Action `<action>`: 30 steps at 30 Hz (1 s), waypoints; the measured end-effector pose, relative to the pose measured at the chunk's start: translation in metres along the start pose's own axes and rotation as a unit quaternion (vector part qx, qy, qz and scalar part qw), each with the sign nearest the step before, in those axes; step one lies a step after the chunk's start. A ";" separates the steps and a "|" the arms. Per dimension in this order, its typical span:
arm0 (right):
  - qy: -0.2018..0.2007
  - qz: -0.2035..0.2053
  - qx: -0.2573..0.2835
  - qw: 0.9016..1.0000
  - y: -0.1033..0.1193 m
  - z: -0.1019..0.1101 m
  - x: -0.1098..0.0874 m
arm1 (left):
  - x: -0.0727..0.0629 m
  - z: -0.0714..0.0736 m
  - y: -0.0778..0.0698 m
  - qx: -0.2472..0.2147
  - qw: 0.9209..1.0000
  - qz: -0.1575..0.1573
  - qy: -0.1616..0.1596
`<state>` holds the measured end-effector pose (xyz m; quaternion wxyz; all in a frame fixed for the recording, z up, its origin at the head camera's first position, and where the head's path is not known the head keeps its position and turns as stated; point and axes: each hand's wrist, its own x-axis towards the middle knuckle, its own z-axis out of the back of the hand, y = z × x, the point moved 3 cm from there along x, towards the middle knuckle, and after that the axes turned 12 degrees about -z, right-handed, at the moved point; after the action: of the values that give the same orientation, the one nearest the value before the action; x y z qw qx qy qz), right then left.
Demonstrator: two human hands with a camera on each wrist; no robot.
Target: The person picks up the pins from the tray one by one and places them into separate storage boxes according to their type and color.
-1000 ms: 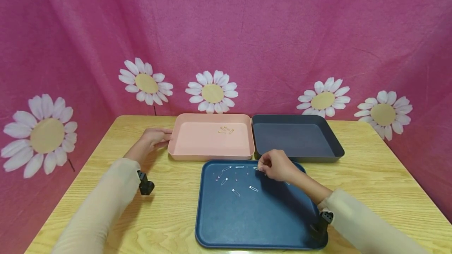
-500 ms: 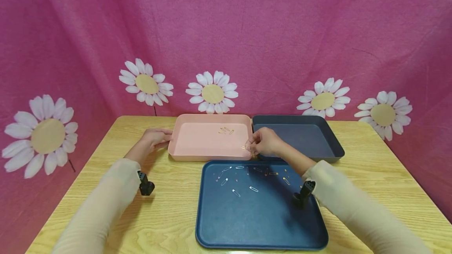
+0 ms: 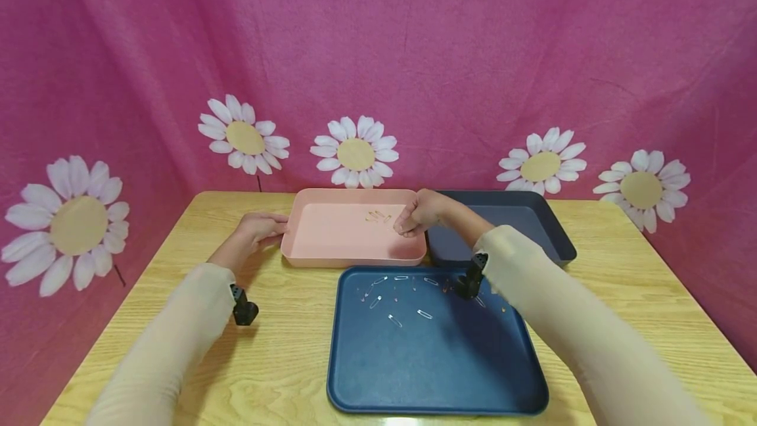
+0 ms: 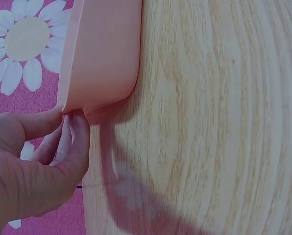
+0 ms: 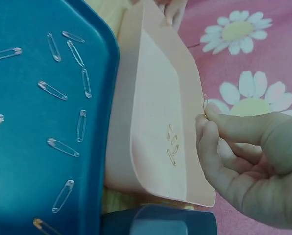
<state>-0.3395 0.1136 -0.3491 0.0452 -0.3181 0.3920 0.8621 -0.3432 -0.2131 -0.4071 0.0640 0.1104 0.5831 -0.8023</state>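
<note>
My right hand (image 3: 421, 211) is over the right end of the pink tray (image 3: 331, 234). In the right wrist view, its thumb and forefinger pinch a small gold safety pin (image 5: 205, 101). Below it, several gold safety pins (image 5: 172, 156) lie on the pink tray's floor. My left hand (image 4: 36, 161) pinches the rim at the pink tray's left end between thumb and fingers. Nearer to me, a blue tray (image 3: 414, 373) bears scattered safety pins, mostly silver, such as one silver safety pin (image 3: 424, 314) near its middle. My right forearm hides part of its right side.
A dark grey tray (image 3: 520, 225) stands against the pink tray's right side, partly behind my right arm. All three trays rest on a wooden table (image 3: 272, 360). A pink cloth (image 3: 378, 51) with daisies hangs behind the table.
My right hand has gone from the blue tray's top edge, past the pink tray's right rim, to above the pins inside it. My left hand has stayed at the left rim.
</note>
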 end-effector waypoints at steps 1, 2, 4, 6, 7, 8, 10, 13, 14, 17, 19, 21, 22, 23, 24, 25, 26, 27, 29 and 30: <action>0.005 -0.003 0.005 1.000 0.002 0.000 0.003 | 0.000 0.000 0.000 -0.004 1.000 -0.001 0.000; 0.005 -0.006 0.006 1.000 0.003 0.000 0.005 | -0.001 0.000 0.000 -0.007 1.000 -0.001 0.001; 0.002 -0.012 0.008 1.000 0.006 0.001 0.010 | -0.001 -0.001 0.000 -0.011 1.000 -0.001 0.000; 0.003 -0.016 0.016 1.000 0.008 0.001 0.015 | 0.000 -0.001 0.001 -0.009 1.000 -0.005 -0.002; 0.003 -0.021 0.019 1.000 0.009 0.002 0.017 | 0.000 -0.001 0.001 -0.009 1.000 -0.004 -0.004; 0.002 -0.026 0.020 0.999 0.010 0.002 0.020 | 0.001 -0.001 0.001 -0.006 1.000 -0.005 -0.004; 0.003 -0.031 0.022 0.999 0.013 0.003 0.024 | 0.001 -0.001 0.001 -0.003 1.000 -0.002 -0.006; -0.004 -0.039 0.000 0.999 0.017 0.003 0.028 | 0.000 0.000 0.000 0.000 1.000 0.010 -0.003; -0.008 -0.040 -0.013 0.999 0.018 0.003 0.029 | 0.000 0.000 0.000 -0.001 1.000 0.013 -0.001; -0.014 -0.049 -0.059 0.997 0.021 0.002 0.033 | 0.000 0.003 -0.001 0.000 1.000 0.014 0.000; -0.012 -0.052 -0.082 0.995 0.023 0.001 0.037 | 0.000 0.005 -0.002 0.000 1.000 0.007 0.001; -0.011 -0.051 -0.090 0.995 0.025 0.000 0.042 | 0.001 0.005 -0.002 -0.001 1.000 -0.002 0.001; -0.012 -0.050 -0.088 0.995 0.025 -0.001 0.043 | 0.002 0.005 -0.002 -0.004 1.000 -0.004 0.000; -0.015 -0.049 -0.085 0.995 0.026 -0.001 0.046 | 0.002 0.005 -0.001 -0.007 1.000 -0.007 0.001; -0.020 -0.049 -0.078 0.996 0.026 -0.001 0.048 | 0.002 0.004 -0.001 -0.007 1.000 -0.008 0.001; -0.026 -0.049 -0.071 0.996 0.026 -0.001 0.050 | 0.002 0.003 -0.001 -0.008 1.000 -0.006 0.000; -0.032 -0.051 -0.061 0.996 0.025 -0.001 0.051 | 0.002 0.002 -0.001 -0.009 1.000 -0.005 -0.001; -0.039 -0.052 -0.055 0.996 0.025 -0.002 0.053 | 0.002 0.002 -0.001 -0.007 1.000 -0.002 -0.002; -0.050 -0.053 -0.043 0.996 0.024 -0.003 0.058 | 0.001 0.002 0.000 -0.008 1.000 0.002 -0.004; -0.058 -0.052 -0.040 0.996 0.024 -0.003 0.059 | 0.001 0.002 0.000 -0.007 1.000 0.005 -0.007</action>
<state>-0.3925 0.0849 -0.3695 0.1000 -0.2895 0.3368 0.8904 -0.3445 -0.2148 -0.4064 0.0723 0.1073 0.5880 -0.7984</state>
